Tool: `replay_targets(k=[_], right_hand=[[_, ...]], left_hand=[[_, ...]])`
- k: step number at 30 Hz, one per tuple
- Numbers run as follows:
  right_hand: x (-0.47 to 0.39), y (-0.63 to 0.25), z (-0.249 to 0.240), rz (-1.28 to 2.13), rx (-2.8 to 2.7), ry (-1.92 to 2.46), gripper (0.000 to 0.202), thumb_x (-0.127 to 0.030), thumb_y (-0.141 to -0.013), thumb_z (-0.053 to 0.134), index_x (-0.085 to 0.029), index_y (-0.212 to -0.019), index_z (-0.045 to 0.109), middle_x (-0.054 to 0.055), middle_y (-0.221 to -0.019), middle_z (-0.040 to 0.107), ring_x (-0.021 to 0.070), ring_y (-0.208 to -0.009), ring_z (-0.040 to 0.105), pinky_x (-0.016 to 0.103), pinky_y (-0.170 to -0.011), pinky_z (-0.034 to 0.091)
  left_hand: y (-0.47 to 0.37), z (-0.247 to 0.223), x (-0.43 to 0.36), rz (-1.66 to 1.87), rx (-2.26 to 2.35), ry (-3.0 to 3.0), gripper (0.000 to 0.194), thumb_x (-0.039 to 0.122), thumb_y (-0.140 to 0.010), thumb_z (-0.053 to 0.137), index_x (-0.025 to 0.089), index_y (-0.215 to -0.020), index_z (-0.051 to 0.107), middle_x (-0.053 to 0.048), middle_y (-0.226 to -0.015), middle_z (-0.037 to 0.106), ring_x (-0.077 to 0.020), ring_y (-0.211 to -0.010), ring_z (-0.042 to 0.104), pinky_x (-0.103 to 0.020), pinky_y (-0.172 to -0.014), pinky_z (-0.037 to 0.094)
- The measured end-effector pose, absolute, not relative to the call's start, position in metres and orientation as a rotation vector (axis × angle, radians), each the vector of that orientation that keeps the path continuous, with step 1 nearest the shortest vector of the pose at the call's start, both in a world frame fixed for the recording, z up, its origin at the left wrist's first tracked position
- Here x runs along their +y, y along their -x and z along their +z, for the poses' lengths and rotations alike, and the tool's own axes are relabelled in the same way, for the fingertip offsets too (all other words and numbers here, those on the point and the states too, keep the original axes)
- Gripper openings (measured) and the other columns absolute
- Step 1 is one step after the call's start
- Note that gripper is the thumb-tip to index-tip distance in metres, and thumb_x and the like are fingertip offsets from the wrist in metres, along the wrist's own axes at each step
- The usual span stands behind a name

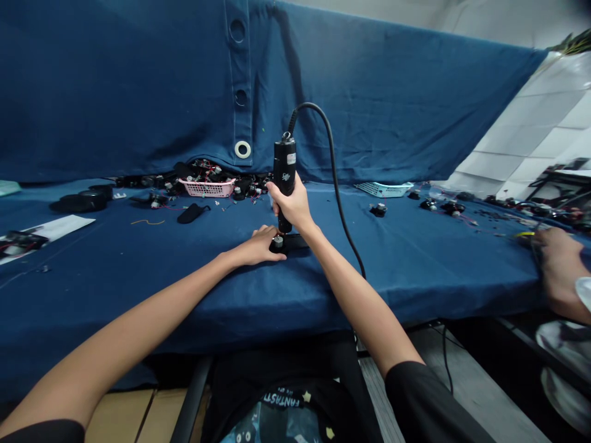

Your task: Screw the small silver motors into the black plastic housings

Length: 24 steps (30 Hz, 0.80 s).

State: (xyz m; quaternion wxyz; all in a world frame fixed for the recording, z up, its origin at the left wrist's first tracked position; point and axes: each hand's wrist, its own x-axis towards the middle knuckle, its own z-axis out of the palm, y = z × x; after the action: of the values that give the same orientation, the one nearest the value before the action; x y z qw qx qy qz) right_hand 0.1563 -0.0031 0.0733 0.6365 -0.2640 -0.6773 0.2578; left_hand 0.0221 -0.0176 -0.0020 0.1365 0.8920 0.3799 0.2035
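Note:
In the head view, my right hand (293, 202) is wrapped round a black corded electric screwdriver (284, 166), held upright with its tip down. Below the tip lies a black plastic part (295, 242) with a small silver motor (277, 241) at its left end. My left hand (264, 246) grips that left end, thumb in front and fingers behind, against the cloth. Whether the tip touches a screw is too small to tell. The screwdriver's cable (333, 166) arches up and falls to the right, past the table's front edge.
A pink basket (207, 188) of wired parts stands at the back, with loose parts around it. A light blue basket (384, 189) is further right. A black oval cover (191, 213) lies left. At far right, a co-worker's hand (556, 264) is over the table edge.

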Motion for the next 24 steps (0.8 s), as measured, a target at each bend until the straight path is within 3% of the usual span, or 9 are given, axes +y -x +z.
replay_targets(k=[24], right_hand=[[-0.0037, -0.1570, 0.0731, 0.594, -1.540, 0.611, 0.046, -0.060, -0.077, 0.069, -0.026, -0.089, 0.041, -0.009, -0.058, 0.053, 0.0080, -0.037, 0.048, 0.025, -0.036, 0.040]], left_hand=[[-0.0233, 0.0005, -0.0192, 0.570, 1.123, -2.566, 0.059, 0.050, -0.077, 0.070, 0.016, -0.123, 0.052, -0.014, -0.119, 0.056, -0.0333, -0.111, 0.048, -0.048, -0.096, 0.040]])
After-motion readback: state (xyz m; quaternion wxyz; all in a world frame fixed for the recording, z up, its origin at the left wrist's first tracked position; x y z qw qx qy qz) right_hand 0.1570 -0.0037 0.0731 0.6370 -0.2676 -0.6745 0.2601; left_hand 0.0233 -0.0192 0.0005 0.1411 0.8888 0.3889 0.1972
